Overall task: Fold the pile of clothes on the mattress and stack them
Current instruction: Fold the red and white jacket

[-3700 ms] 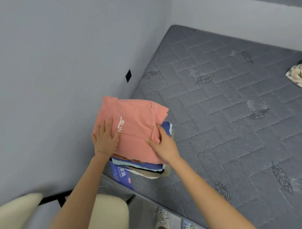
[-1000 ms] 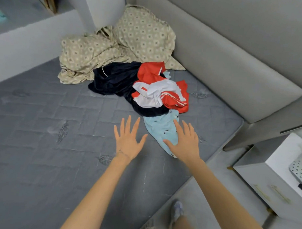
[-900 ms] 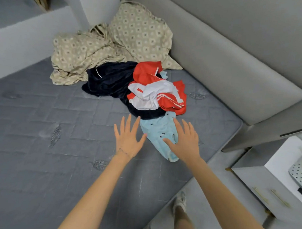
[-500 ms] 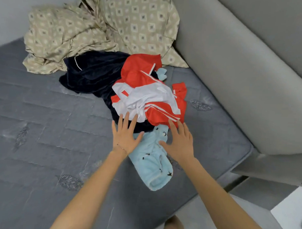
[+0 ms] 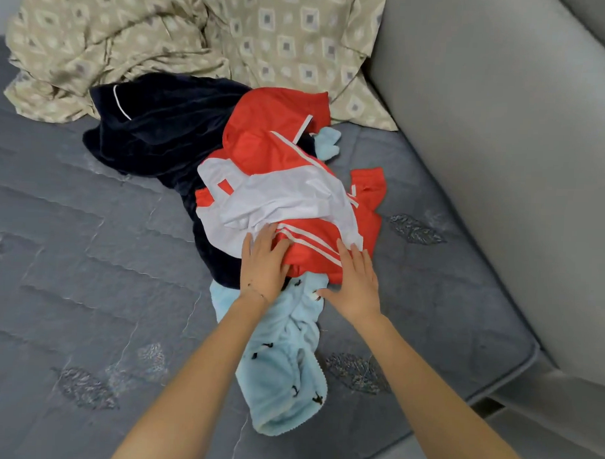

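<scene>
A loose pile of clothes lies on the grey quilted mattress [image 5: 70, 272]. On top is a crumpled red and white garment [image 5: 288, 191] with white stripes. A dark navy garment [image 5: 160, 128] spreads beneath it to the left. A light blue fleece piece [image 5: 286, 366] with small black marks trails toward me. My left hand [image 5: 262, 265] lies on the near edge of the red and white garment with fingers straight. My right hand [image 5: 356, 282] rests flat on the same edge, thumb spread over the blue fleece.
A beige patterned sheet or pillowcase [image 5: 198, 36] is bunched at the back of the mattress. A grey padded headboard [image 5: 496, 150] rises on the right. The mattress edge runs along the lower right, with floor beyond it.
I turned from the folded stack to the loose pile. Over the last second both open hands moved forward past the blue fleece and came down on the red and white garment.
</scene>
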Demonstrator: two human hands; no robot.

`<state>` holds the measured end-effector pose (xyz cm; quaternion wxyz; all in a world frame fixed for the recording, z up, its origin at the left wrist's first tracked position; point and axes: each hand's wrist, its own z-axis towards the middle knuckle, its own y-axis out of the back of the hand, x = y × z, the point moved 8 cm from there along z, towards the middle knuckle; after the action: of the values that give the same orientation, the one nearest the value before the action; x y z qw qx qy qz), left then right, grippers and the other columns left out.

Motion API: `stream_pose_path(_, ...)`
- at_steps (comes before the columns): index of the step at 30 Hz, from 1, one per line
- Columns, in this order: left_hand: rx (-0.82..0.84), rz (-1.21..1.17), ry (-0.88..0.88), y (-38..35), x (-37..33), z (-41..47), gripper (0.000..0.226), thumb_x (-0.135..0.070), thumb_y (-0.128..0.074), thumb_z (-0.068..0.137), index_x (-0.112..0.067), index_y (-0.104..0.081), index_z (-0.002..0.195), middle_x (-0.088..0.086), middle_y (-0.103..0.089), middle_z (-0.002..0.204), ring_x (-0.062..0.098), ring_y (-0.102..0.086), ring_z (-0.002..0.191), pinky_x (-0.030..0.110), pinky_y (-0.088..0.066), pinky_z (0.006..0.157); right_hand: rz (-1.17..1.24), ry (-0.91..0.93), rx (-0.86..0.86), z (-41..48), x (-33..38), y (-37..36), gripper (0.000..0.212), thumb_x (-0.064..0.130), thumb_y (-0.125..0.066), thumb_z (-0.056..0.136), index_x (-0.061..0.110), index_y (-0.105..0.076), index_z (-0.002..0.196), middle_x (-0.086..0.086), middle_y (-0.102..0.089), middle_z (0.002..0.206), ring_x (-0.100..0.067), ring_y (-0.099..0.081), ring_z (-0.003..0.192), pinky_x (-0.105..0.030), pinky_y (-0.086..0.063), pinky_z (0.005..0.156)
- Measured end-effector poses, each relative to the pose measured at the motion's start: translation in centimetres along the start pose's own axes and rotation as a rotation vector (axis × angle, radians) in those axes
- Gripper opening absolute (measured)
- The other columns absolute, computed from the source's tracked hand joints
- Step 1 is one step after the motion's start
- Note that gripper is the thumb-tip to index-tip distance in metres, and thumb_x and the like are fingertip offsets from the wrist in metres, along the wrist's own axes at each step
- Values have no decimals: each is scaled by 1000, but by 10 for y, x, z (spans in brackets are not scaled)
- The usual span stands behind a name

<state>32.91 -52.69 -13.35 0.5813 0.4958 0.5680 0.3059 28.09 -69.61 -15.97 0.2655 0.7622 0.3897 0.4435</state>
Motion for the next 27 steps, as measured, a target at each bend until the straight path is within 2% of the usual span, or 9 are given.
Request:
stream_pose_path(2,-77,-135,10,13,-5,1,30,-1,-55,85,-5,-63,114,14,-55,131,34,-49,122,54,-30,107,17,-1,-3,-2,-1,1,107,44,-76,77,32,-3,154,-3,-5,163,-25,4,150,-44,-12,119)
stream_pose_path(4,-111,-370,17,30,-10,-6,19,5,-48,85,-5,-58,98,7,-63,93,23,-56,84,39,-44,80,39,3,-17,-6,1,6,107,43,-77,77,32,-3,154,-3,-6,163,-24,4,150,-44,-11,119)
stream_pose_path(6,-114,-500,50,48,-14,-16,19,6,-43,87,-13,-44,86,-6,-48,68,6,-44,59,25,-33,58,63,25,-48,-13,12,14,107,43,-76,78,30,-3,154,-3,-7,163,-24,3,150,-43,-10,120)
stream_pose_path(8,-139,-560,45,69,-19,-30,19,2,-40,88,-15,-37,83,-11,-39,62,4,-41,55,21,-26,51,69,58,-77,-21,28,21,107,45,-76,77,26,-4,154,-5,-10,162,-25,-1,150,-42,-10,120)
stream_pose_path(12,-250,-720,85,114,-12,-63,8,-8,-37,88,-15,-38,84,-9,-41,59,6,-39,52,22,-33,50,119,141,-155,-45,71,38,103,45,-80,72,19,-21,153,-5,-32,155,-23,-26,144,-45,-19,117)
stream_pose_path(16,-372,-852,150,160,18,-102,22,1,-44,92,-18,-43,80,-14,-45,62,3,-42,56,20,-37,55,220,224,-164,-81,120,45,45,25,-73,81,17,-64,124,-4,-71,109,-25,-63,104,-36,-44,91)
stream_pose_path(19,-452,-926,252,192,56,-139,31,6,-49,93,-20,-45,77,-15,-48,60,-1,-42,57,19,-40,58,227,247,-184,-119,161,44,14,13,-63,86,9,-70,98,-9,-72,87,-27,-65,82,-32,-42,69)
stream_pose_path(24,-435,-1033,369,241,127,-218,27,6,-49,94,-14,-47,77,9,-48,69,19,-46,71,53,-49,73,278,369,-188,-188,257,35,10,12,-62,89,7,-66,81,-8,-68,77,-22,-57,73,-33,-39,68)
stream_pose_path(27,-408,-1079,307,276,163,-277,20,1,-52,95,-17,-53,86,0,-55,74,6,-54,71,35,-48,75,290,445,-175,-233,323,16,14,11,-64,87,4,-65,75,-9,-68,72,-24,-58,71,-33,-37,66)
